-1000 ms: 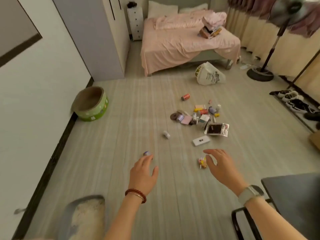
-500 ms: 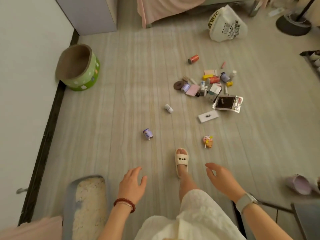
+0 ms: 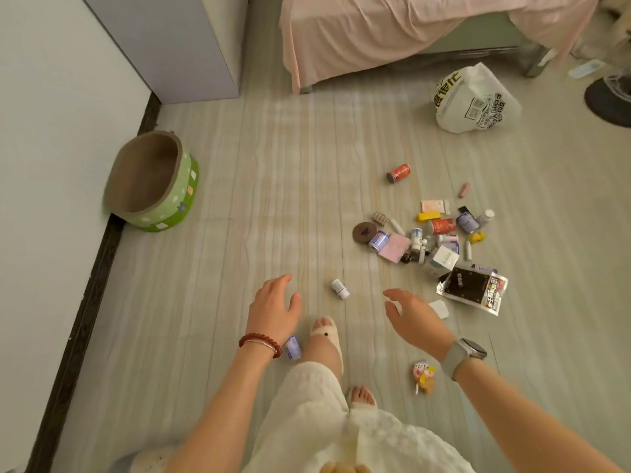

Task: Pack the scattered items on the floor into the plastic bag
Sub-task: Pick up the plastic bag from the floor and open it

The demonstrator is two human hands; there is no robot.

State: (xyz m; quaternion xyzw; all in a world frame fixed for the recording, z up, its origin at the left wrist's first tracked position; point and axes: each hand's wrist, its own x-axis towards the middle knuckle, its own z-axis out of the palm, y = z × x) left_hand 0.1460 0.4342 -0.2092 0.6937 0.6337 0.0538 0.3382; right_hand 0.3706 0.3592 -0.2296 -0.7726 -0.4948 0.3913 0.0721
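A white printed plastic bag (image 3: 475,100) lies on the floor near the bed, far right. Scattered items spread over the floor: a red can (image 3: 398,173), a cluster of small bottles, cans and boxes (image 3: 430,238), a black snack packet (image 3: 473,289), a white bottle (image 3: 340,288), a small purple can (image 3: 293,348) by my foot, and a colourful toy (image 3: 423,373). My left hand (image 3: 273,307) and my right hand (image 3: 411,317) hover above the floor, fingers relaxed, holding nothing.
A green round cardboard tub (image 3: 153,180) stands by the left wall. The pink-covered bed (image 3: 409,29) and a grey wardrobe (image 3: 177,46) are ahead. A fan base (image 3: 609,100) sits far right. My slippered foot (image 3: 324,332) stands between the hands.
I have stepped forward; the items and the bag are closer in view. The purple can now lies beside my foot. Both hands stay spread and hold nothing.
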